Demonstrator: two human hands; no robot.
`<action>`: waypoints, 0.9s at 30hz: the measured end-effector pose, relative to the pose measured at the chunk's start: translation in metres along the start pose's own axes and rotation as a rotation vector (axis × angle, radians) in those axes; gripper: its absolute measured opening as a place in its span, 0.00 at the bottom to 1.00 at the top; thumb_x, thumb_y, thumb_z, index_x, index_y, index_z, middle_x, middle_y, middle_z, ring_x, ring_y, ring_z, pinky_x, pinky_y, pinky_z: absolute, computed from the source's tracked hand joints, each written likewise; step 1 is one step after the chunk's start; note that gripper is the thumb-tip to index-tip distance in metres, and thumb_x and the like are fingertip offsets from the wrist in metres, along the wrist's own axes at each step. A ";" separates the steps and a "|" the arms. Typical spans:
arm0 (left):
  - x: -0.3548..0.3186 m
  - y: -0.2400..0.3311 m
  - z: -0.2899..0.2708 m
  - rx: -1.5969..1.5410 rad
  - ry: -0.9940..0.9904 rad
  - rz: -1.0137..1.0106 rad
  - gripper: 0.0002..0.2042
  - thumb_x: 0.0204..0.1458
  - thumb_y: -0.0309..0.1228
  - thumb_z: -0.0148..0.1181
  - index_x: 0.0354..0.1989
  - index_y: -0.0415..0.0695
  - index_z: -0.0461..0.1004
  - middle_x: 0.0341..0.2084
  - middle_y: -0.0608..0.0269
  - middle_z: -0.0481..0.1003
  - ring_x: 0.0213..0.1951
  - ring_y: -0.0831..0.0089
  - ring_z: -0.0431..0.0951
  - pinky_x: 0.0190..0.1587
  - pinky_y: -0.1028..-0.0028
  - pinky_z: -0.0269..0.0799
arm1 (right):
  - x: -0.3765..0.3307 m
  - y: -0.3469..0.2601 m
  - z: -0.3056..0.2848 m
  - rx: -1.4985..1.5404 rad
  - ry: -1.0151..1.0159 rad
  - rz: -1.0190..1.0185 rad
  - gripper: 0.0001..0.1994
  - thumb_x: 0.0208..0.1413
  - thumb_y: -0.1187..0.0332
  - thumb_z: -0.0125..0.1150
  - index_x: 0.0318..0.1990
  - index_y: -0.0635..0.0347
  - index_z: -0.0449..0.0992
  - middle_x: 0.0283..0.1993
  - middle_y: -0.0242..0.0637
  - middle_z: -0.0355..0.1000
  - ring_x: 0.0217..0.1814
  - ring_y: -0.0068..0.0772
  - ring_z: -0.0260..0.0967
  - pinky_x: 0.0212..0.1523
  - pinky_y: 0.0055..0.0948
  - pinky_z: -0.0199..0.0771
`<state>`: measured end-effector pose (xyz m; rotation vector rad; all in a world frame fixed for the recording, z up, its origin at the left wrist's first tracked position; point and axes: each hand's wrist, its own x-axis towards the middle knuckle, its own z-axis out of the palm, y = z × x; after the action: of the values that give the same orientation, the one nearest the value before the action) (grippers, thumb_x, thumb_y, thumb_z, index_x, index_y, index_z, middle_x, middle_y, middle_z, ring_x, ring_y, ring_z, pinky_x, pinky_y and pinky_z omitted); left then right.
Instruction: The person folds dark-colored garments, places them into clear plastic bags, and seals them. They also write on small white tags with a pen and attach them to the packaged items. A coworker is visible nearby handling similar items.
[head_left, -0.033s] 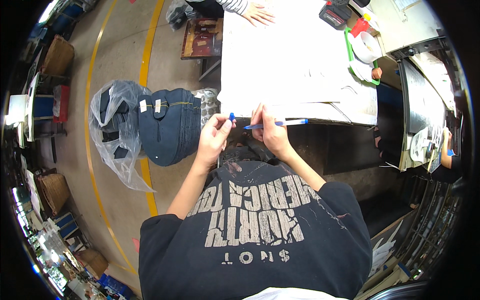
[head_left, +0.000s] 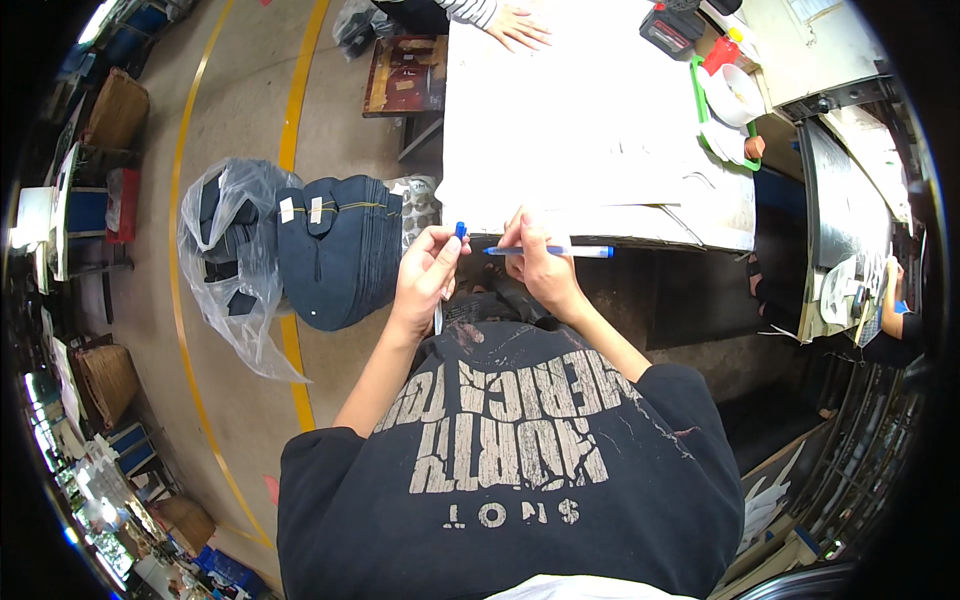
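Observation:
Just in front of my chest, near the white table's (head_left: 560,130) near edge, I hold a pen in each hand. My left hand (head_left: 428,270) is closed, and a blue end (head_left: 460,230) sticks up between thumb and fingers. A slim, pale end (head_left: 438,318) shows below that hand; the middle is hidden by it. My right hand (head_left: 540,262) pinches a blue-and-white pen (head_left: 590,252), lying nearly level, its blue tip pointing toward my left hand. The two hands are apart. Left of my left hand stands a stack of dark fabric pieces (head_left: 345,255) with pale labels.
A clear plastic bag (head_left: 235,260) with dark pieces lies beside the stack. Another person's hand (head_left: 518,27) rests on the table's far side. A green tray (head_left: 705,125), white bowl (head_left: 735,95) and red bottle (head_left: 722,50) stand at far right. A brown wooden stool (head_left: 405,78) is left of the table.
The pen in my right hand has turned slightly toward level. The pale end below my left hand now shows. The stack, the table and the other person's hand look the same.

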<state>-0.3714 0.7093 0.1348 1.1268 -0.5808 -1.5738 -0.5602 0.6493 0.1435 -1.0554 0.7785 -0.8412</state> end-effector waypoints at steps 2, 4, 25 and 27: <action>0.001 0.000 0.001 -0.144 0.018 0.036 0.08 0.69 0.32 0.57 0.49 0.41 0.73 0.37 0.65 0.77 0.18 0.91 0.62 0.20 0.87 0.61 | 0.000 -0.011 0.004 -0.039 -0.022 -0.002 0.17 0.77 0.60 0.44 0.36 0.61 0.69 0.28 0.29 0.63 0.22 0.15 0.55 0.22 0.20 0.57; 0.002 -0.001 -0.003 -0.279 -0.016 0.016 0.08 0.69 0.32 0.56 0.50 0.43 0.71 0.38 0.63 0.78 0.17 0.90 0.62 0.20 0.86 0.61 | -0.001 -0.012 0.009 -0.106 -0.022 -0.098 0.13 0.73 0.62 0.52 0.37 0.60 0.72 0.27 0.26 0.64 0.22 0.14 0.56 0.23 0.20 0.57; -0.012 0.023 0.008 -0.449 -0.050 -0.066 0.12 0.74 0.35 0.38 0.56 0.45 0.66 0.56 0.49 0.78 0.16 0.88 0.64 0.16 0.86 0.62 | -0.002 -0.039 0.026 -0.789 -0.217 -0.565 0.12 0.62 0.69 0.62 0.52 0.56 0.76 0.41 0.40 0.77 0.40 0.43 0.79 0.39 0.35 0.80; -0.014 0.021 0.006 -0.356 -0.074 -0.061 0.10 0.73 0.36 0.42 0.55 0.48 0.64 0.49 0.56 0.78 0.17 0.87 0.63 0.18 0.86 0.62 | 0.001 -0.032 0.025 -0.780 -0.211 -0.585 0.13 0.62 0.68 0.61 0.54 0.56 0.76 0.43 0.41 0.77 0.41 0.44 0.80 0.40 0.35 0.80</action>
<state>-0.3671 0.7146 0.1603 0.8269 -0.2987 -1.6972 -0.5450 0.6504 0.1812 -2.0999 0.6259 -0.9045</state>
